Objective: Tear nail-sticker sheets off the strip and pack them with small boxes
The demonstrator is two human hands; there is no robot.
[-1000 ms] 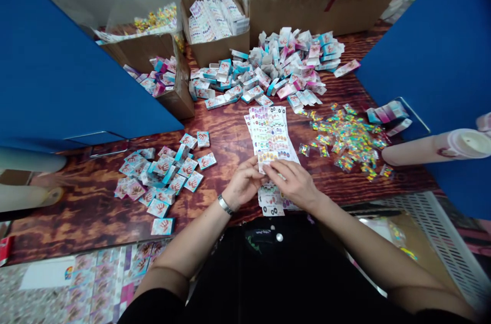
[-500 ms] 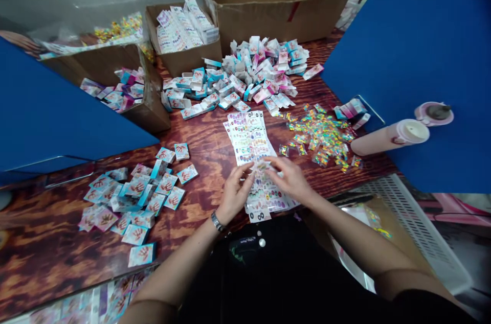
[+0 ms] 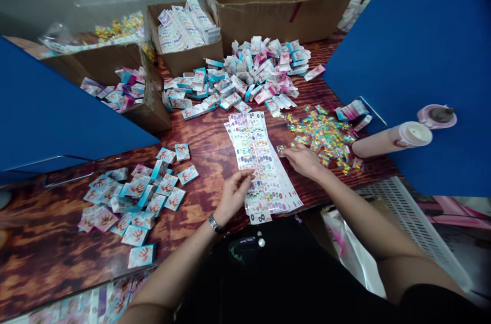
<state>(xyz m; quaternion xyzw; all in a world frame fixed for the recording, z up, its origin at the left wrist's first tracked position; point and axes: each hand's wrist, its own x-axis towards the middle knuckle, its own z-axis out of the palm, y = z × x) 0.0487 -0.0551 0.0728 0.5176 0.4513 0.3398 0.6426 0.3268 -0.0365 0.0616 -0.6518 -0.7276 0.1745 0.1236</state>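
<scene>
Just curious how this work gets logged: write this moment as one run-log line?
left hand: touching printed nail-design sheets | right hand: beside small foil packet | nearby: foil packet pile

A pink bottle (image 3: 392,139) is laid on its side beside a pink lid (image 3: 437,116) and a blue panel (image 3: 429,58); an open cardboard box (image 3: 278,2) is set behind heaped cartons (image 3: 253,71) on a wood-grain table (image 3: 49,211).

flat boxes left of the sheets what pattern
The flat boxes are pale with teal edges and a reddish hand print, clearest in the head view.
</scene>
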